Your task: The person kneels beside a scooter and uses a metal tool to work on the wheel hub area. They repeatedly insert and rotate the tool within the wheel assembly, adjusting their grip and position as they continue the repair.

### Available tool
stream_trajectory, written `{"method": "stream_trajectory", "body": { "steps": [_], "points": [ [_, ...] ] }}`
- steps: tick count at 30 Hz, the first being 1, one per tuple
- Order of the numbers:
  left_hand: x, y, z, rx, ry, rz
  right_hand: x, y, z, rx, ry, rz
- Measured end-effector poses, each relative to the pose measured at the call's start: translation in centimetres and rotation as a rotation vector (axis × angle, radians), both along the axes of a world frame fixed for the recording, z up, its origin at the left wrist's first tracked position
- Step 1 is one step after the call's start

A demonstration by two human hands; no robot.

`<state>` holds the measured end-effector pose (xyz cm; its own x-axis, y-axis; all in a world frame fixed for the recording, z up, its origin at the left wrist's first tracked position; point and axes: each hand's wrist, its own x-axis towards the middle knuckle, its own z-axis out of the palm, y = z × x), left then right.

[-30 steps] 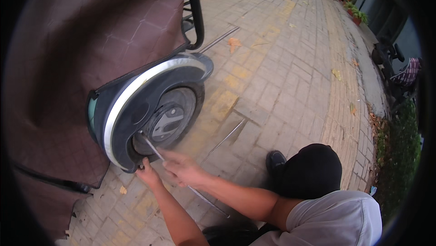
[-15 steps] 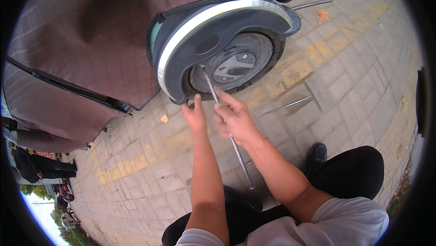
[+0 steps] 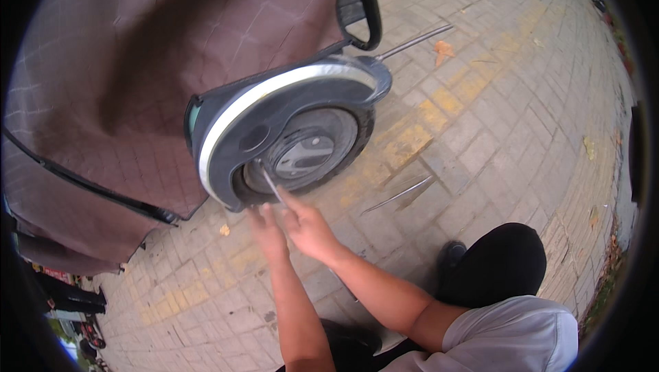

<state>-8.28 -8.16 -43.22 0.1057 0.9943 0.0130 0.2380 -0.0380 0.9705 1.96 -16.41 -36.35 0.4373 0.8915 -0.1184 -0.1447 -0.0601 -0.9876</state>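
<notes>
A dark scooter-like wheel sits under a black fender with a pale rim stripe. My right hand is wrapped round a long metal rod. The rod's upper end reaches the wheel's side near the fender's inner edge, and its lower end shows below my right forearm. My left hand is beside it, just under the fender's lower tip, blurred, with fingers and thumb extended and nothing seen in them. Whether it touches the fender I cannot tell.
A brown quilted cover drapes the vehicle. Another thin metal rod lies on the paving to the right. A metal bar juts out behind the fender. A person's dark-clothed legs are at far left.
My view has shifted, so the wheel appears lower and further left. My left hand is now blurred by motion near the fender's tip. My right hand still grips the rod.
</notes>
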Motion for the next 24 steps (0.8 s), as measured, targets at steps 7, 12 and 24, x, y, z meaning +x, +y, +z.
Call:
{"method": "stream_trajectory", "body": {
  "steps": [7,12,24],
  "points": [
    [2.4,1.2,3.6,-0.315,-0.377,0.160,1.0,0.0,0.8,-0.098,-0.009,0.151],
    [3.2,2.8,3.5,-0.492,-0.887,0.000,0.1,1.1,-1.4,0.107,-0.006,0.009],
    [2.6,3.1,1.7,-0.452,-0.895,-0.017,0.1,0.0,1.1,0.005,0.051,0.064]
  ]
}}
